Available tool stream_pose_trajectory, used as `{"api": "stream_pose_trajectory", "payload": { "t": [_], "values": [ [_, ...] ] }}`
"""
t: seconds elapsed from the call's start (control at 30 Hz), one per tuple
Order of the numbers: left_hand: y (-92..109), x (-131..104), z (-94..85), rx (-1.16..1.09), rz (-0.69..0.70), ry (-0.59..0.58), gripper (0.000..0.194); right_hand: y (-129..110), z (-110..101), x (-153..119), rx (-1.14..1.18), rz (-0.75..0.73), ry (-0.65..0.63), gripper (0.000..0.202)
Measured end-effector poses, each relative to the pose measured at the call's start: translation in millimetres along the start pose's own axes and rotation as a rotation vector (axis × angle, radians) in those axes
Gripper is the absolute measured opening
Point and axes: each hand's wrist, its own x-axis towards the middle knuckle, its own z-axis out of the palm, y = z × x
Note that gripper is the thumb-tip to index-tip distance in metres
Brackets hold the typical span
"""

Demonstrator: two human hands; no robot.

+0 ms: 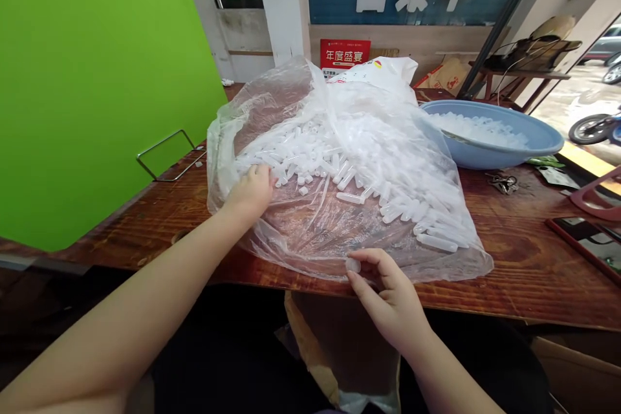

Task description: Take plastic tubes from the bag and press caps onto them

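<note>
A large clear plastic bag lies on the wooden table, with many small translucent white plastic tubes inside. My left hand reaches into the bag's opening at its left side, beside the pile. Its fingers are bent, and what they hold, if anything, is hidden. At the bag's front edge, my right hand pinches a small round translucent piece between thumb and fingers.
A blue basin of similar white pieces stands at the right, with keys in front of it. A bright green panel and a metal wire stand are at the left. An open cardboard box sits below the table edge.
</note>
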Motion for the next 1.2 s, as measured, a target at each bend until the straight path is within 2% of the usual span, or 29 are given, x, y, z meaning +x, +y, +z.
{"api": "stream_pose_trajectory", "payload": {
  "t": [0.07,0.13,0.2,0.23,0.33,0.47,0.53,0.6,0.67,0.73,0.8,0.9,1.03,1.13,1.2],
  "values": [
    [11,-31,-7.8,-0.047,0.146,-0.026,0.028,-1,-3,2,-0.012,-0.052,0.084,0.019],
    [22,-65,-11.7,-0.197,0.421,-0.103,0.027,-3,-6,3,-0.024,-0.128,0.180,0.022],
    [29,-97,-12.1,-0.358,0.633,-0.223,0.029,-7,-11,2,-0.024,-0.185,0.215,0.024],
    [32,-111,-11.5,-0.427,0.683,-0.294,0.031,-10,-14,1,-0.023,-0.187,0.193,0.024],
    [34,-138,-8.0,-0.604,0.687,-0.518,0.031,-17,-27,-10,-0.029,-0.168,-0.031,0.023],
    [35,-153,0.0,-0.801,0.580,-0.821,0.025,-18,-46,-27,-0.092,-0.157,-0.355,0.024],
    [38,-157,5.8,-0.914,0.490,-0.983,0.025,-14,-51,-34,-0.137,-0.121,-0.426,0.022],
    [41,-161,11.9,-0.971,0.423,-1.075,0.025,-9,-50,-38,-0.205,-0.034,-0.428,0.017],
    [46,-165,17.6,-0.916,0.423,-1.042,0.024,-4,-46,-41,-0.297,0.098,-0.401,0.024],
    [49,-167,22.3,-0.787,0.457,-0.945,0.023,0,-41,-43,-0.380,0.228,-0.405,0.044],
    [51,-169,26.5,-0.678,0.479,-0.875,0.023,3,-38,-46,-0.407,0.301,-0.410,0.052],
    [48,-170,32.2,-0.661,0.482,-0.836,0.022,5,-38,-52,-0.325,0.297,-0.411,0.027],
    [43,-173,37.7,-0.668,0.518,-0.849,0.022,8,-36,-61,-0.332,0.279,-0.538,0.020],
    [42,-175,40.0,-0.635,0.523,-0.855,0.022,13,-33,-66,-0.381,0.318,-0.518,0.037],
    [42,-176,40.7,-0.634,0.517,-0.855,0.021,16,-31,-68,-0.367,0.273,-0.463,0.035]
  ]
}}
